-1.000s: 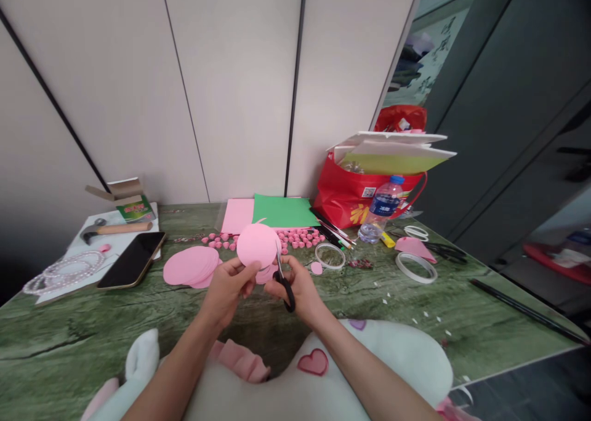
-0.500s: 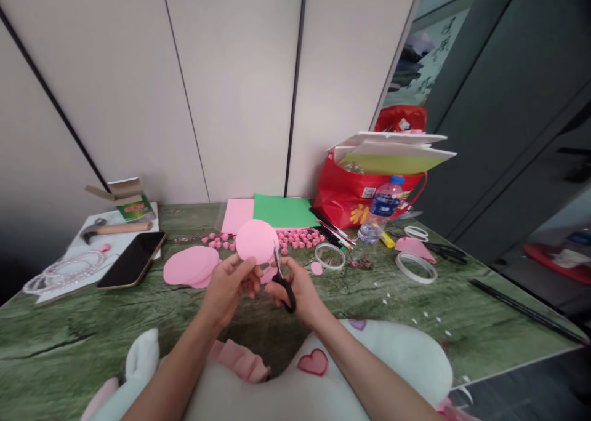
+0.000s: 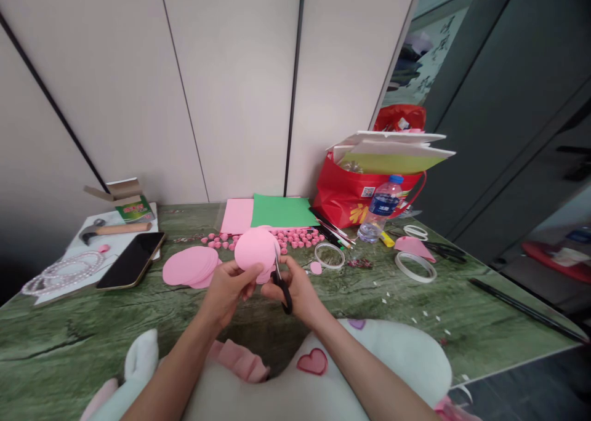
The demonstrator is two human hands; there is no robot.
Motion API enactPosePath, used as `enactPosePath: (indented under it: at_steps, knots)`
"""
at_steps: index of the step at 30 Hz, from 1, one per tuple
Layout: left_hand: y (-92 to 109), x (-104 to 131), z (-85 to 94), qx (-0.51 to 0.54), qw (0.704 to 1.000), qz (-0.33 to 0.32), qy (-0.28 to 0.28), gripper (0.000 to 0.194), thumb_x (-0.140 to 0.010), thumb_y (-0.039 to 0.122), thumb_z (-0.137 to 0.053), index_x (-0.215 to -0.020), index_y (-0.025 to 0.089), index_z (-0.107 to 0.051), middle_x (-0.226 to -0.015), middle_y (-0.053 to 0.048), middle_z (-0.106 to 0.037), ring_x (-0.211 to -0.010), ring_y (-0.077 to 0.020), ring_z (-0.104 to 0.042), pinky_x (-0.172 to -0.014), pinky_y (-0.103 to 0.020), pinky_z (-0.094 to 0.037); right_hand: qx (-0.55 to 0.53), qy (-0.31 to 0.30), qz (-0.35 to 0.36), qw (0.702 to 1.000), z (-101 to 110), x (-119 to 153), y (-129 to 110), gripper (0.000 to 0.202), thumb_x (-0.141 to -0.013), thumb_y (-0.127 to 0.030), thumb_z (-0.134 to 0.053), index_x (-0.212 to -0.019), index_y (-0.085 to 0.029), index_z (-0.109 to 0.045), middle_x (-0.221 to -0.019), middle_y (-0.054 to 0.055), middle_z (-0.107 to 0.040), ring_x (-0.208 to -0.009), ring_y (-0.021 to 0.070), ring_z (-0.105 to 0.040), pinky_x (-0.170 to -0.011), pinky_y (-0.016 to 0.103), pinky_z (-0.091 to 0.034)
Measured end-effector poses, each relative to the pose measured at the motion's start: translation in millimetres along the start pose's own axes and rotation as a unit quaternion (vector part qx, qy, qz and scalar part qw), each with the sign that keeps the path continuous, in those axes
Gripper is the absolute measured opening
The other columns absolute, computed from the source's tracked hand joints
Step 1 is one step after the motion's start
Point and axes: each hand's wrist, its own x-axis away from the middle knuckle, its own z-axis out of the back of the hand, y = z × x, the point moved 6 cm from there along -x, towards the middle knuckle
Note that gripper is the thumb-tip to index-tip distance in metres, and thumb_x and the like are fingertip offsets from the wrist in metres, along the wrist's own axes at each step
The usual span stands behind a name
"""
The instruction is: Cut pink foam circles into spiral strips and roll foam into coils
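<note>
Between the thumb and fingers of my left hand (image 3: 234, 287) is a pink paper circle (image 3: 255, 247), raised above the table. My right hand (image 3: 295, 285) grips black-handled scissors (image 3: 282, 290), their blades pointing up along the circle's right edge. Whether the blades touch the paper, I cannot tell. A stack of pink paper circles (image 3: 187, 267) lies on the table left of my left hand. Behind the held circle are many small pink heart-shaped pieces (image 3: 302, 237). A small pink paper piece (image 3: 316, 268) lies beyond my right hand.
Rolls of white tape (image 3: 329, 256), a water bottle (image 3: 382, 208) and a red bag (image 3: 339, 190) stand to the right. Green paper (image 3: 281, 210) lies at the back. On the left are a phone (image 3: 132, 261), a hammer (image 3: 120, 228) and bead strings (image 3: 64, 273). White scraps (image 3: 425, 314) lie at right.
The held paper circle has dropped slightly and tilted. Both hands have shifted a little, the scissors staying at the circle's right edge.
</note>
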Motion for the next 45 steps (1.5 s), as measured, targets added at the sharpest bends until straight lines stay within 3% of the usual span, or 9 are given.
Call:
enactPosePath:
  at_steps: [28, 40, 45]
  knots:
    - [2.1, -1.0, -0.1, 0.007, 1.0, -0.021, 0.0, 0.025, -0.06, 0.03, -0.065, -0.05, 0.015, -0.048, -0.038, 0.006, -0.043, -0.034, -0.0041, -0.034, -0.036, -0.019, -0.021, 0.007, 0.042, -0.011, 0.999, 2.2, -1.0, -1.7, 0.054, -0.046, -0.035, -0.075, -0.082, -0.021, -0.037, -0.049, -0.008, -0.052, -0.04, 0.0073, -0.041, -0.04, 0.018, -0.032]
    - [2.0, -0.8, 0.2, 0.043, 0.999, -0.02, -0.011, 0.021, -0.065, 0.029, -0.062, -0.057, 0.014, -0.05, -0.042, 0.005, -0.047, -0.036, -0.0043, -0.04, -0.036, -0.017, -0.026, 0.015, 0.023, -0.004, 1.0, 2.9, -0.3, 0.1, 0.05, -0.051, -0.036, -0.073, -0.084, -0.02, -0.038, -0.044, -0.008, -0.052, -0.034, 0.0073, -0.043, -0.034, 0.015, -0.03]
    - [2.2, -0.3, -5.1, 0.074, 0.996, -0.001, -0.043, 0.022, -0.069, 0.034, -0.057, -0.062, 0.014, -0.051, -0.048, 0.004, -0.052, -0.036, -0.0059, -0.044, -0.033, -0.017, -0.03, 0.021, 0.009, -0.005, 1.0, 1.9, -0.3, 3.4, 0.048, -0.054, -0.035, -0.071, -0.086, -0.019, -0.04, -0.042, -0.009, -0.051, -0.033, 0.0071, -0.043, -0.033, 0.015, -0.03]
